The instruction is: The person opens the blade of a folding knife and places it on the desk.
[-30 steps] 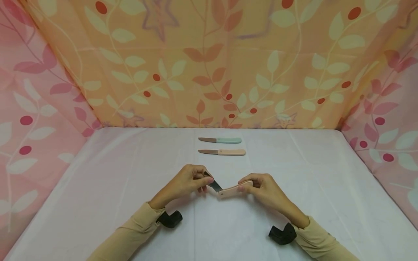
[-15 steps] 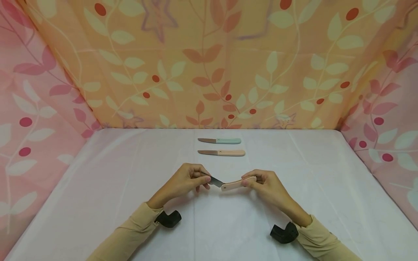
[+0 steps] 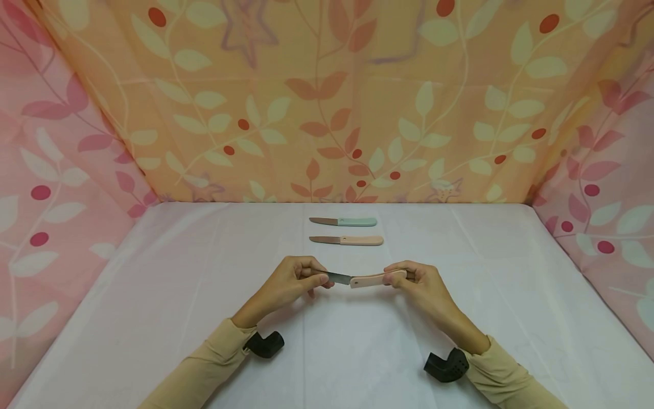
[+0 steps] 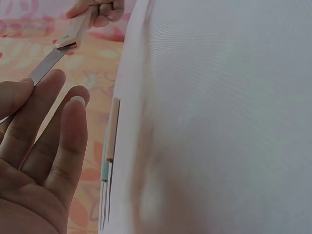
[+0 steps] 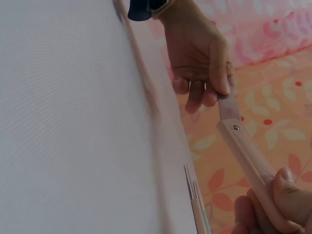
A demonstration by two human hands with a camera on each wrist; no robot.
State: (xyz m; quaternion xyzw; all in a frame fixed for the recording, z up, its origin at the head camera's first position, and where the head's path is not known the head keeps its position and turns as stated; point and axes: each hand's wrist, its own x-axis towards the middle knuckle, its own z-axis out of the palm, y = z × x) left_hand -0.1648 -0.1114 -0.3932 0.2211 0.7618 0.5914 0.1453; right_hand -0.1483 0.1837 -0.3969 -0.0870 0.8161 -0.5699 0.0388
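white tabletop [image 3: 179,318] | our left hand [image 3: 296,282] pinches blade — right hand [image 3: 421,287] grips handle of pink folding knife [image 3: 365,279] | two knives [image 3: 346,231] beyond

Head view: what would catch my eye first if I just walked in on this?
Most likely the pink-handled knife held level above the white table, the left hand pinching its blade and the right hand gripping its handle. Behind it two more knives lie side by side, a peach-handled knife and, farther back, a teal-handled knife. Leaf-patterned cloth walls it in.
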